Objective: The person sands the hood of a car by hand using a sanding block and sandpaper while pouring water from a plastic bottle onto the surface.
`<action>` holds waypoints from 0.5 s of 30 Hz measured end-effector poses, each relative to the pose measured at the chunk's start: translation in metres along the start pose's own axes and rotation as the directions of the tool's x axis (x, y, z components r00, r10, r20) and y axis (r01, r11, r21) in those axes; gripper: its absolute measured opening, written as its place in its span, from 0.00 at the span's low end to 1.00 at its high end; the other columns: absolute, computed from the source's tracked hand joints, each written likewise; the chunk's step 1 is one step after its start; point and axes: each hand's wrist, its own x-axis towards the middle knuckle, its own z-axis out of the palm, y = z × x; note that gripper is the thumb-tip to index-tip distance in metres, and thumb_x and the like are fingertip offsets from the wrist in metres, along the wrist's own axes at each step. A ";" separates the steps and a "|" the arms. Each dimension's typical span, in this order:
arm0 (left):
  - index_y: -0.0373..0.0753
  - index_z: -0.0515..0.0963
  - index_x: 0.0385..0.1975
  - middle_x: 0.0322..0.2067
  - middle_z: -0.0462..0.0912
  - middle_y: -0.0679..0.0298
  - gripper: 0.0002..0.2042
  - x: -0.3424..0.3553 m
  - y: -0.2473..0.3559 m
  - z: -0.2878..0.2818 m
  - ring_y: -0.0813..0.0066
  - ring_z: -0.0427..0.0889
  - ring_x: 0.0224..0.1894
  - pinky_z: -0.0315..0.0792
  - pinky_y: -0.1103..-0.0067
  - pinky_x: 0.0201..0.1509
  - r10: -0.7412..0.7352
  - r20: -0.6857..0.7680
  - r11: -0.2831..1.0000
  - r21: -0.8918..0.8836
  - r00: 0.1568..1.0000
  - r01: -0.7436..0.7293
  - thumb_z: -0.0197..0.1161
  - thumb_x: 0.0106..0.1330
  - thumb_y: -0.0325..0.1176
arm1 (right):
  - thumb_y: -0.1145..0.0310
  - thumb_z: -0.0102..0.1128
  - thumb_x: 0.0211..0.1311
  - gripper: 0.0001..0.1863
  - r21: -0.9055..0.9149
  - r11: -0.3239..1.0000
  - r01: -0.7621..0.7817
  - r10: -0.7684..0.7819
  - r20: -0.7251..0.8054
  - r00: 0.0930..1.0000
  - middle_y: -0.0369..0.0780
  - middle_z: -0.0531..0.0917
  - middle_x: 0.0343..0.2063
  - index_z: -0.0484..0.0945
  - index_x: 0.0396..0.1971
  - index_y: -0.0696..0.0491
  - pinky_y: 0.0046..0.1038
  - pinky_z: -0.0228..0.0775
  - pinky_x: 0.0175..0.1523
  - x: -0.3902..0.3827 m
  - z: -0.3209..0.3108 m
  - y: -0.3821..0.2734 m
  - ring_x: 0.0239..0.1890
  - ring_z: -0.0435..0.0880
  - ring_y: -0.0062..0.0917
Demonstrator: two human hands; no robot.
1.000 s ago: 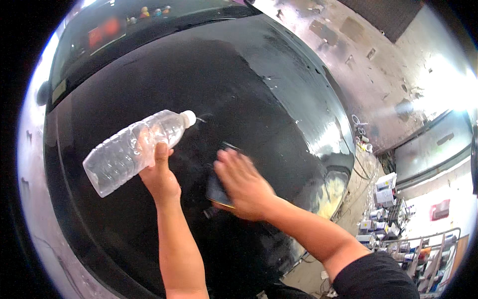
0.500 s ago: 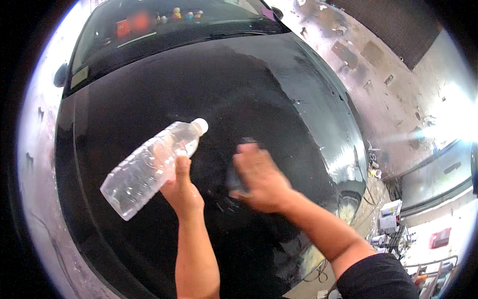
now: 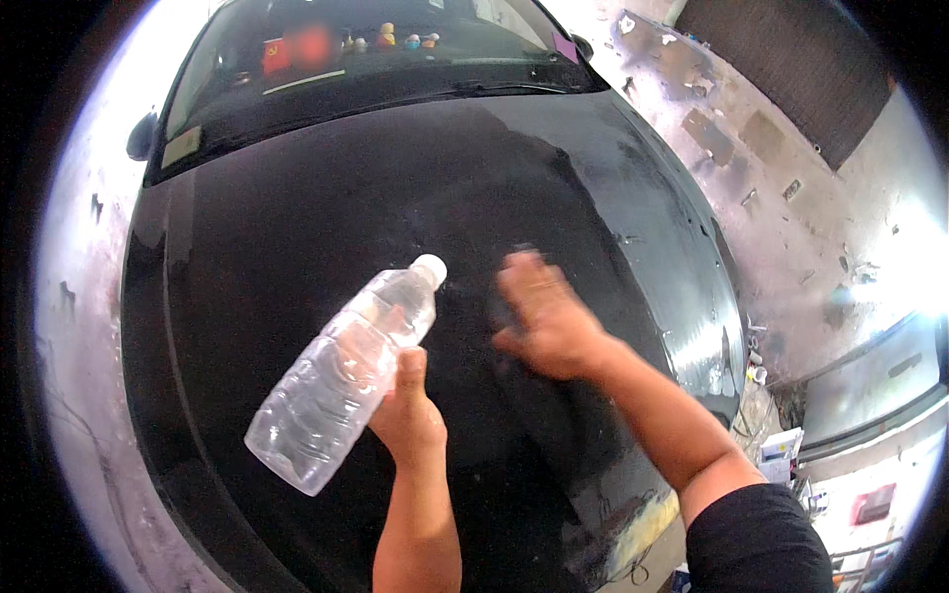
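My left hand [image 3: 410, 410] is wrapped round a clear plastic bottle [image 3: 341, 381] with a white cap. The bottle is tilted, its capped end up and to the right, above a black car hood [image 3: 326, 227]. My right hand [image 3: 554, 321], smeared by motion, presses down on the middle of the hood. Under its fingers and palm is a dark pad [image 3: 507, 318], mostly hidden, whose exact kind I cannot make out. Around the hand the hood looks dull and dark; its right side is shinier, with wet-looking patches.
The car's windshield [image 3: 474, 59] rises at the far end, with small figures on the dashboard. A side mirror [image 3: 141, 136] sticks out at left. Pale patches mark the hood's front right corner [image 3: 643, 529]. Boxes and a metal rack stand on the floor at lower right.
My right hand with the dark pad has moved a little up and right over the hood. The bottle in my left hand sits lower and further right in view. The whole view has shifted slightly.
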 end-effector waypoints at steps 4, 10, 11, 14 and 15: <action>0.34 0.62 0.62 0.56 0.71 0.55 0.30 -0.020 -0.005 0.028 0.64 0.69 0.61 0.60 0.68 0.68 -0.174 0.003 0.965 -0.196 0.985 0.172 0.68 0.63 0.36 | 0.44 0.48 0.67 0.39 -0.269 0.879 -0.394 0.285 -0.365 0.886 0.61 0.64 0.62 0.63 0.59 0.68 0.46 0.53 0.70 0.042 -0.009 0.162 0.67 0.61 0.53; 0.33 0.53 0.69 0.62 0.65 0.51 0.37 -0.019 -0.017 0.017 0.62 0.67 0.64 0.55 0.66 0.71 -0.070 0.091 0.995 0.072 0.993 0.063 0.66 0.65 0.36 | 0.40 0.42 0.68 0.44 -0.213 0.976 -0.042 -0.006 -0.219 0.976 0.60 0.54 0.68 0.57 0.65 0.67 0.42 0.39 0.76 0.161 0.010 0.021 0.73 0.49 0.49; 0.33 0.51 0.69 0.63 0.64 0.51 0.38 -0.016 -0.016 0.012 0.61 0.66 0.64 0.54 0.66 0.72 -0.087 0.064 0.996 0.018 0.994 0.086 0.66 0.65 0.36 | 0.40 0.42 0.68 0.44 -0.227 0.972 0.068 -0.109 -0.175 0.979 0.60 0.53 0.69 0.56 0.66 0.68 0.42 0.38 0.76 0.147 0.018 0.009 0.73 0.48 0.49; 0.32 0.48 0.70 0.65 0.60 0.49 0.41 -0.005 0.004 0.001 0.60 0.62 0.67 0.53 0.64 0.72 -0.107 0.032 0.986 -0.125 0.994 0.111 0.66 0.64 0.38 | 0.42 0.39 0.70 0.42 -0.077 0.987 0.144 -0.149 -0.072 0.986 0.60 0.53 0.69 0.55 0.66 0.68 0.44 0.38 0.76 0.084 0.000 -0.001 0.73 0.49 0.50; 0.31 0.48 0.70 0.66 0.59 0.49 0.41 -0.005 0.002 0.001 0.60 0.61 0.67 0.53 0.63 0.72 -0.110 0.017 0.988 -0.105 0.994 0.111 0.66 0.64 0.39 | 0.43 0.42 0.69 0.42 -0.123 0.992 0.040 -0.052 -0.092 0.994 0.60 0.53 0.69 0.55 0.66 0.68 0.44 0.39 0.75 0.080 -0.008 0.032 0.73 0.50 0.50</action>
